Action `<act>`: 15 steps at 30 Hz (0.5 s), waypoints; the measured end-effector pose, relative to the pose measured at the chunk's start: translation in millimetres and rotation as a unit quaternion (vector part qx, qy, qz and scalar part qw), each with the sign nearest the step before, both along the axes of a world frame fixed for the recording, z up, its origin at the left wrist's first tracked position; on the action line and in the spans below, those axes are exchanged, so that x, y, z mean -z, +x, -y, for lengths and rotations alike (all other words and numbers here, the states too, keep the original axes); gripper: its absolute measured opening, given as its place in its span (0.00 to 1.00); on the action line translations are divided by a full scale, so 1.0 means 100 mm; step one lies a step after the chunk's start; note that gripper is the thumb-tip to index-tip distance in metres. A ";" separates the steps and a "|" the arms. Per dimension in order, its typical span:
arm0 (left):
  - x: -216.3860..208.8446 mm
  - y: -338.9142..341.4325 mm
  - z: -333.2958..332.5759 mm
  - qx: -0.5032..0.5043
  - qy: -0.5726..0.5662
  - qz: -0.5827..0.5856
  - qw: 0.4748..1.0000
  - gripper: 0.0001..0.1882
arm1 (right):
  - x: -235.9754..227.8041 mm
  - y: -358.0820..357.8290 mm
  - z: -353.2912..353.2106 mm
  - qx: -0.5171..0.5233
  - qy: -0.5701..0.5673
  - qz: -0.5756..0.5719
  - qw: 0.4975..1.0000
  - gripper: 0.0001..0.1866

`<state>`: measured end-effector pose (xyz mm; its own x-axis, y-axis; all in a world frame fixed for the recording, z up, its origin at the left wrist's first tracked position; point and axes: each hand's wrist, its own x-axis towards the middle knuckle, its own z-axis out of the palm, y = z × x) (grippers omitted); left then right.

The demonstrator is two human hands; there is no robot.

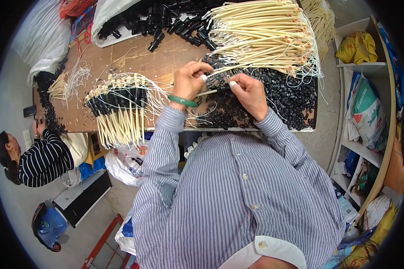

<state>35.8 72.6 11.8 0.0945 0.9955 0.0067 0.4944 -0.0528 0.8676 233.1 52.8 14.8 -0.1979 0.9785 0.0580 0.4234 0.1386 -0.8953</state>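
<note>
Above the near part of the table, my left hand (189, 80), with a green bangle (182, 101) on its wrist, is closed. A short length of cream tube (207, 93) sticks out from under its curled fingers. Just to the right, my right hand (251, 94) pinches thumb and forefinger together at a thin, pale thread-like end too small to make out. White covers wrap fingertips on both hands. Small black plastic pieces (292, 96) lie heaped under and around my hands. Beyond them rests a large stack of cream tubes (265, 33) with white strings.
Black tubular fittings (179, 27) spill from a white sack at the back. To the left, a bundle of cream tubes with black fittings (121, 103) overhangs the table edge. Shelves with bags (368, 107) stand at right. Another person in striped clothing (45, 157) works at far left.
</note>
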 end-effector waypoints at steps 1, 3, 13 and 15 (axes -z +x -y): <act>-0.08 0.08 0.09 -0.006 -0.001 0.075 0.997 0.16 | 0.02 -0.02 -0.02 0.009 0.021 0.016 1.000 0.04; -0.19 0.18 0.25 -0.022 -0.002 0.222 0.975 0.17 | 0.02 -0.08 -0.01 0.022 0.065 0.045 0.997 0.03; -0.20 0.10 0.53 -0.115 -0.122 0.250 0.954 0.12 | 0.07 -0.38 0.28 0.025 0.327 0.196 0.924 0.03; -0.18 0.07 0.55 -0.122 -0.120 0.260 0.950 0.12 | 0.06 -0.40 0.29 0.024 0.324 0.182 0.928 0.03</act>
